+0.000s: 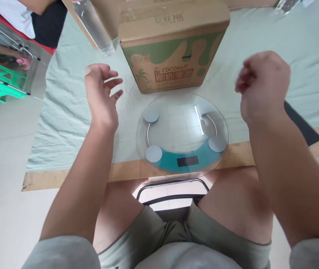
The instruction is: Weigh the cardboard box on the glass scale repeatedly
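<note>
Creased pale green cloth [64,123] covers the table; a round clear-glass scale with a teal band [182,134] lies at its near edge, before a brown-and-green cardboard box [173,56]. This looks like a pause between grips; handling the scale would call for lowering both hands. The left hand [103,93] is loosely open, empty; the right hand [265,82] curls, contents unclear.

A round, clear-glass scale [182,134] with a teal band [168,161], dark display [187,161] and four silvery discs [153,153] lies flat just in front of a closed, upright brown-and-green cardboard box [173,56] printed “COCONUT.”
</note>
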A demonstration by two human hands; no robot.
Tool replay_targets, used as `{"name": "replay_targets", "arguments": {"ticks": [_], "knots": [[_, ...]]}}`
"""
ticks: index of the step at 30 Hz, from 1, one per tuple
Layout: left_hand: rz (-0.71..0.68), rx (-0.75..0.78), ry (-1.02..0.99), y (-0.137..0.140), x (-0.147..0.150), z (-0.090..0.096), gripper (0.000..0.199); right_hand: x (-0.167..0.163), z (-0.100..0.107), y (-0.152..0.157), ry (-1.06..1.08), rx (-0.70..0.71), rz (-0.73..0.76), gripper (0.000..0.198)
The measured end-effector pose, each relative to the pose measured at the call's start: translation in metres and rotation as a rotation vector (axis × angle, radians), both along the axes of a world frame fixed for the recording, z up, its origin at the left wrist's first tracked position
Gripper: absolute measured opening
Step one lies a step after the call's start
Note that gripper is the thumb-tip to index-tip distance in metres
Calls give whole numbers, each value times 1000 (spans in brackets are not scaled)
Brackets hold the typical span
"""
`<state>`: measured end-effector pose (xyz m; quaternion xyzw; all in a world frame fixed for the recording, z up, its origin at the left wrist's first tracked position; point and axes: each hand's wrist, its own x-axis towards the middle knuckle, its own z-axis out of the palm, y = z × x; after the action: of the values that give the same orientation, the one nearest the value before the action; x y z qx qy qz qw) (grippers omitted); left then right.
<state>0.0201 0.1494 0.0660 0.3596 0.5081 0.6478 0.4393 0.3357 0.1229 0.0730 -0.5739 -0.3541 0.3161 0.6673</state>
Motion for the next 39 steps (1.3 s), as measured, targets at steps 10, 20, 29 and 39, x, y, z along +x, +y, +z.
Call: {"name": "replay_targets", "arguments": {"ticks": [10, 20, 29, 39], "knots": [[-59, -47, 69, -84, -1, -47, 51, -7, -45, -57, 215, -10, -171, 36], [-128, -152, 278, -85, -2, -58, 40, 2, -53, -44, 185, -126, -46, 38], [-159, -204, 376, -91, -3, -54, 40, -4, -46, -46, 178, -148, -74, 39], [-241, -288, 398, -64, -33, -33, 33, 5, -34, -17, 127, -196, -6, 22]]}}
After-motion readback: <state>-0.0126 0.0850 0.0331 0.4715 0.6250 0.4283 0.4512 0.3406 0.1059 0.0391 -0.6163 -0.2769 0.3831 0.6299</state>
